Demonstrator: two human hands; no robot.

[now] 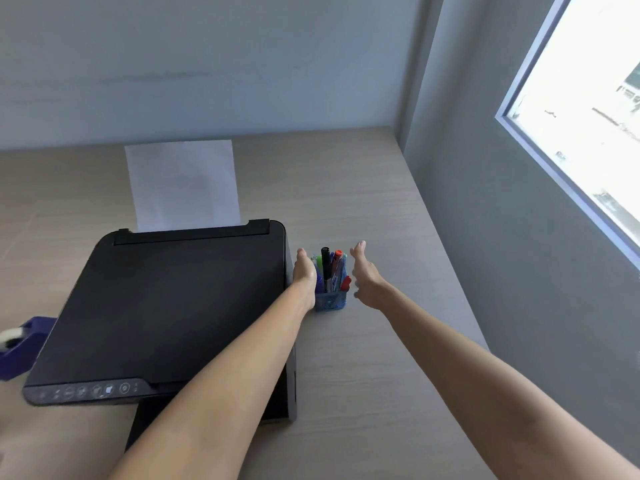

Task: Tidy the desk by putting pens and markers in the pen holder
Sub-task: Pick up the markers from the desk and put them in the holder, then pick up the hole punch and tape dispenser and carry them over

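Both hands are reaching forward at centre frame, one on each side of the pen holder (330, 300). Left hand (305, 276) is lying flat against the holder's left side, fingers extended and together, apparently touching the pens; not clamped on anything. Right hand (366, 277) is standing open just right of the holder, fingers spread, a narrow gap showing between palm and holder; nothing in it. The two hands are apart, holder between them.

The pen holder, a blue mesh cup, is sitting upright on the surface (363, 358) slightly right of centre, just beside the right edge of the printer (166, 306). Pens and markers (330, 268) are standing in it, bunched and leaning slightly: a black-capped marker (325, 261) tallest, an orange-red tip beside it, green and blue barrels at left, a red cap low at right. Exact count cannot be told.

The black printer is occupying lower left to centre, control strip along its near edge, a white sheet of paper (181, 185) rising from its rear feed. A purple tape dispenser (19, 344) is showing at the far left edge, partly cut off. A bright window (588, 109) is filling the upper right.
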